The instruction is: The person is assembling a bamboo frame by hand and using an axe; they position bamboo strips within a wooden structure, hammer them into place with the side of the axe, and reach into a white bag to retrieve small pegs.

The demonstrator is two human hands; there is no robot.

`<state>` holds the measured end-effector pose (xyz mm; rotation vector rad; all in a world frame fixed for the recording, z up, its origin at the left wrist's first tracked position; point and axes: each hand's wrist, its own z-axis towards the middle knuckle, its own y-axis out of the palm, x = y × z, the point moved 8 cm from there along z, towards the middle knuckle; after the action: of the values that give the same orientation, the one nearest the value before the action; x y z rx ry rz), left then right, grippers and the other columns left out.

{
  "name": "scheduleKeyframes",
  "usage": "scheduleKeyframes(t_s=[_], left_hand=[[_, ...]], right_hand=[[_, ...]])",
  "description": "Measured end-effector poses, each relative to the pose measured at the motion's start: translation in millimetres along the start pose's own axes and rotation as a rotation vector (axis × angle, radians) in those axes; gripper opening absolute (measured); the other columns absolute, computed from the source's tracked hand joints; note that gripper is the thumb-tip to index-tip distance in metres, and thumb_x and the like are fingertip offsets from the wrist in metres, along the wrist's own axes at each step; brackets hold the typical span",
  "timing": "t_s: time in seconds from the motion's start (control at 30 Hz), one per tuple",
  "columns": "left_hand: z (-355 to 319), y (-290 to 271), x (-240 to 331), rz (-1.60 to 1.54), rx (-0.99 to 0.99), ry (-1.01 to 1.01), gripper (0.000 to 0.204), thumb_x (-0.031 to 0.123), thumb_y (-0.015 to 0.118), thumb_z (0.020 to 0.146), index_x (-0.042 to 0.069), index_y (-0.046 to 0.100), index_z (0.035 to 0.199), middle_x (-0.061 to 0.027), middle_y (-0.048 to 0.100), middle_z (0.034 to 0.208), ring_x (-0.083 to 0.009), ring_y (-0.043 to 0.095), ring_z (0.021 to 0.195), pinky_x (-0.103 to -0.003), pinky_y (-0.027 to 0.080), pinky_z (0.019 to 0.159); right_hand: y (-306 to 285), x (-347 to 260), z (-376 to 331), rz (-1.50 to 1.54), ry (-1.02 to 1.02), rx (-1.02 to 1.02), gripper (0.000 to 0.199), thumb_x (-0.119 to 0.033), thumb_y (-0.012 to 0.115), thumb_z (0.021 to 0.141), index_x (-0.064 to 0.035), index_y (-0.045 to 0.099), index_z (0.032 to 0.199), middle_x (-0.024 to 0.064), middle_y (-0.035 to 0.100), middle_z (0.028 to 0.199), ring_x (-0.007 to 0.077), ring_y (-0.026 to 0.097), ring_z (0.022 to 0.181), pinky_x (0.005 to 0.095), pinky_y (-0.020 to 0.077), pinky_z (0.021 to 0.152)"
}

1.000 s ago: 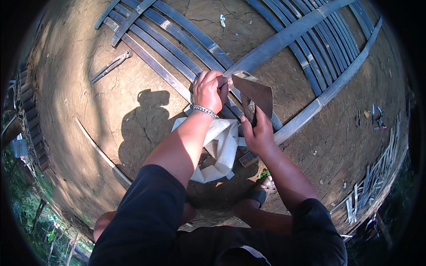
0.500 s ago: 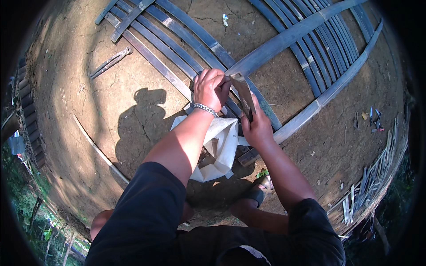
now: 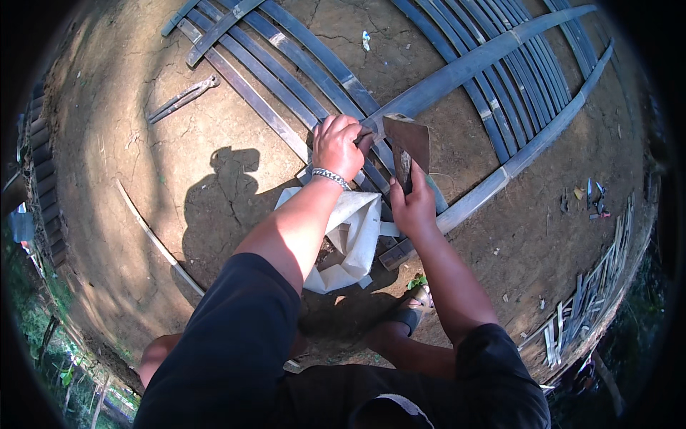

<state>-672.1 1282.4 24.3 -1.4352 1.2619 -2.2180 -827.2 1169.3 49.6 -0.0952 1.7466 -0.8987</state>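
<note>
My right hand (image 3: 416, 205) grips the dark handle of a cleaver (image 3: 413, 143), whose broad, brownish blade points away from me with its flat side showing. Close by on the left, my left hand (image 3: 336, 149) is closed over the frame of dark bamboo slats (image 3: 300, 61). A small dark piece (image 3: 365, 141) shows at its fingertips, but I cannot make out its kind. Under the left wrist lies a crumpled white sack (image 3: 355, 247) with its mouth gaping. A thick bamboo pole (image 3: 429, 89) runs from near both hands to the upper right.
Pincers (image 3: 184, 99) lie on the dirt ground at the left, above a thin curved strip (image 3: 153, 236). More slats (image 3: 507, 79) stretch across the upper right, beside a long outer pole (image 3: 493, 182). Small tools (image 3: 597, 200) and a heap of split strips (image 3: 586, 307) lie at the right.
The cleaver has turned from nearly edge-on to showing its flat side, and its blade has swung right, away from my left hand. My left hand stays almost in place.
</note>
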Motion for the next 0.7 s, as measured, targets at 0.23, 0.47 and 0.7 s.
scheduleKeyframes(t_s=[0.23, 0.47, 0.7], left_hand=[[-11.6, -26.4, -17.2, 0.152, 0.241, -0.083, 0.034, 0.003, 0.065, 0.083, 0.007, 0.068, 0.117, -0.013, 0.062, 0.126, -0.0342, 0.053, 0.126, -0.05, 0.04, 0.111], [-11.7, -19.7, -27.6, 0.275, 0.194, -0.223, 0.046, 0.009, 0.059, 0.087, 0.011, 0.061, 0.133, -0.0116, 0.055, 0.142, -0.033, 0.042, 0.143, -0.056, 0.019, 0.123], [-13.9, -12.9, -32.0, 0.278, 0.15, -0.248, 0.049, 0.007, 0.061, 0.083, 0.017, 0.064, 0.131, -0.0059, 0.058, 0.139, -0.0286, 0.045, 0.141, -0.057, 0.02, 0.124]], right_hand=[[-15.6, -14.3, -8.3, 0.001, -0.031, 0.103, 0.042, -0.016, 0.068, 0.094, -0.0034, 0.06, 0.133, 0.0259, 0.07, 0.099, 0.0489, 0.069, 0.093, 0.0534, 0.0547, 0.079], [-5.4, -15.7, -14.6, -0.004, -0.053, -0.004, 0.042, -0.016, 0.068, 0.094, -0.0028, 0.058, 0.134, 0.0269, 0.07, 0.108, 0.0488, 0.068, 0.098, 0.052, 0.0552, 0.08], [-10.4, -35.7, -14.6, 0.0, -0.111, -0.032, 0.05, -0.01, 0.069, 0.092, -0.0015, 0.053, 0.139, 0.0233, 0.07, 0.107, 0.0405, 0.072, 0.089, 0.0435, 0.0567, 0.074]])
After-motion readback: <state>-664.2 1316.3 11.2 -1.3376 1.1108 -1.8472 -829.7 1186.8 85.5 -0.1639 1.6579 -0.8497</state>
